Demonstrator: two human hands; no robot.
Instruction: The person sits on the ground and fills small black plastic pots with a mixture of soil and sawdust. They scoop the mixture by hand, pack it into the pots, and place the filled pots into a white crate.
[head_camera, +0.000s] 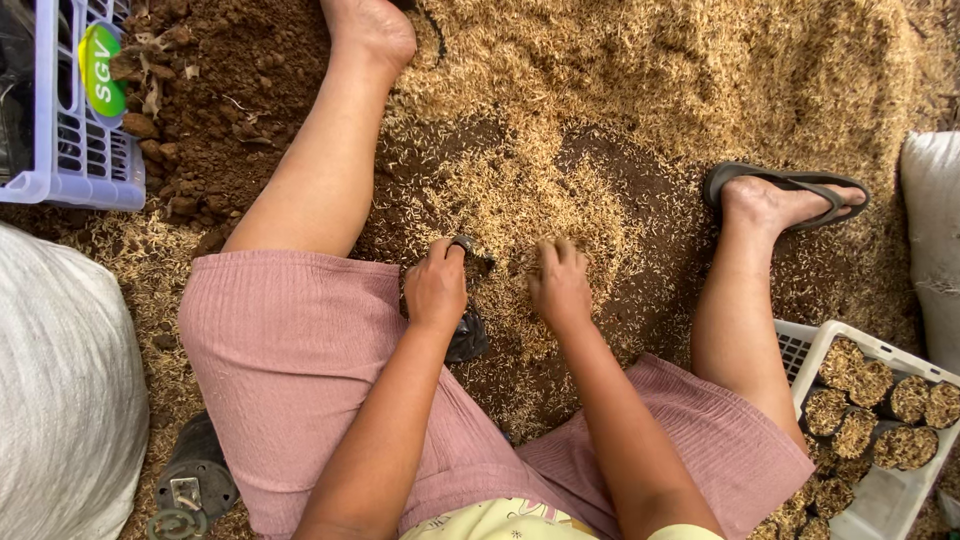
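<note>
I sit on the ground with a heap of dark soil mixed with pale rice husks (520, 200) between my legs. My left hand (436, 288) is shut on a small black plastic bag (467, 335), holding its mouth open at the heap's edge. My right hand (560, 285) lies beside it, fingers curled into the husk mix, scooping material. The bag's lower part hangs below my left hand against my pink shorts.
A white crate (815, 350) with several filled small bags stands at the right. A lavender crate (70, 150) is at the top left by bare brown soil (230, 90). White sacks lie at the left (60, 400) and far right (935, 230). A dark flip-flop (790, 185) is on my right foot.
</note>
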